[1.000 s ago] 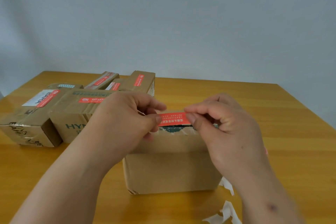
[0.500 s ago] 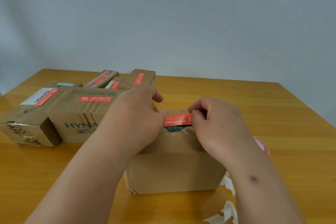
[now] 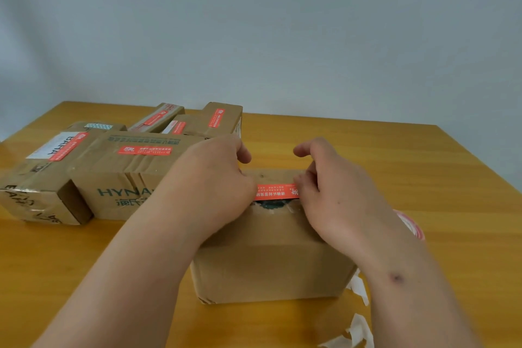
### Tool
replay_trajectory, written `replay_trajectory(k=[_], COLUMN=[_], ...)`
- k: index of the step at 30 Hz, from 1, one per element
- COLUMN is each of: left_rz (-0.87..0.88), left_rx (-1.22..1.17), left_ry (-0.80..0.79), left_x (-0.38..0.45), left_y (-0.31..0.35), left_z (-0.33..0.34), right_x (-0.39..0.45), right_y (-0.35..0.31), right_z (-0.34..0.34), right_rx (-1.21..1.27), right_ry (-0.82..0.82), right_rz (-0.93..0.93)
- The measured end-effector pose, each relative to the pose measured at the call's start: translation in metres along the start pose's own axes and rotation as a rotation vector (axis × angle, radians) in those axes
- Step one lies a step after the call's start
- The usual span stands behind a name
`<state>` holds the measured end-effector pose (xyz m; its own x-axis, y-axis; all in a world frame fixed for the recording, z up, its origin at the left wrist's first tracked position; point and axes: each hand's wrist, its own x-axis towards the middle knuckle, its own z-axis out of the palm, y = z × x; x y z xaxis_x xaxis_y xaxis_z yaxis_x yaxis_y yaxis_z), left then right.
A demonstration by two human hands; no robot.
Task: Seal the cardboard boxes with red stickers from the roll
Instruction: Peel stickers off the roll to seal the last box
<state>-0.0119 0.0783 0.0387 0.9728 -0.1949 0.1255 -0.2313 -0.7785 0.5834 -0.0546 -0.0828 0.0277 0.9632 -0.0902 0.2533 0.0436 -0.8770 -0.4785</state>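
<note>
A plain cardboard box [image 3: 271, 263] stands on the wooden desk [image 3: 423, 178], close to the person. On its top, across the seam, lies a red sticker [image 3: 275, 191] with white print. Both hands are on this sticker. The left hand [image 3: 214, 183] covers the left end of it, and the right hand [image 3: 330, 192] covers the right end. The fingers [image 3: 300, 182] of the right hand are curled and their tips press down on the sticker's end; the index finger points up and away from the box. The fingers of the left hand are also bent down over the box top, but the back of the hand hides their tips, so it cannot be told whether they pinch the sticker or only press on it.

Just under the sticker, the box top shows a dark green mark and some torn paper.

To the right of the box, partly hidden behind the right forearm, the sticker roll [image 3: 411, 224] lies on the desk, red and white. Near the front right corner of the box there are white backing scraps [image 3: 357, 330].

To the left of the box and behind it, a group of sealed boxes [image 3: 121, 175] lies on the desk, each with a red sticker on top. Behind the desk is a pale grey wall [image 3: 254, 22].
</note>
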Motion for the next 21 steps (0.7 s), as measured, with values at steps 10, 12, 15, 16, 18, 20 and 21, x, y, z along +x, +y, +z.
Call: replay_trajectory(k=[10, 12, 15, 16, 18, 20, 21], left_rz=[0.011, 0.007, 0.009, 0.012, 0.015, 0.011, 0.009], left_rx=[0.015, 0.026, 0.050, 0.057, 0.058, 0.056, 0.057], left_ry=[0.002, 0.007, 0.007, 0.004, 0.006, 0.007, 0.007], left_x=[-0.0047, -0.0061, -0.0083, -0.0091, -0.0102, -0.0102, -0.0100], left_y=[-0.0015, -0.0012, -0.0003, 0.0000, 0.0006, 0.0012, 0.0014], left_z=[0.0024, 0.0037, 0.0054, 0.0055, 0.0050, 0.0045, 0.0047], right_x=[-0.0030, -0.0041, -0.0055, -0.0057, -0.0057, -0.0056, -0.0056], right_y=[0.0069, 0.0067, 0.0065, 0.0066, 0.0063, 0.0056, 0.0053], right_z=[0.0056, 0.0070, 0.0084, 0.0084, 0.0078, 0.0072, 0.0073], right_rx=[-0.056, -0.075, -0.103, -0.110, -0.109, -0.098, -0.099], right_ry=[0.034, 0.044, 0.054, 0.056, 0.061, 0.063, 0.063], right_rz=[-0.108, -0.125, -0.150, -0.155, -0.154, -0.147, -0.148])
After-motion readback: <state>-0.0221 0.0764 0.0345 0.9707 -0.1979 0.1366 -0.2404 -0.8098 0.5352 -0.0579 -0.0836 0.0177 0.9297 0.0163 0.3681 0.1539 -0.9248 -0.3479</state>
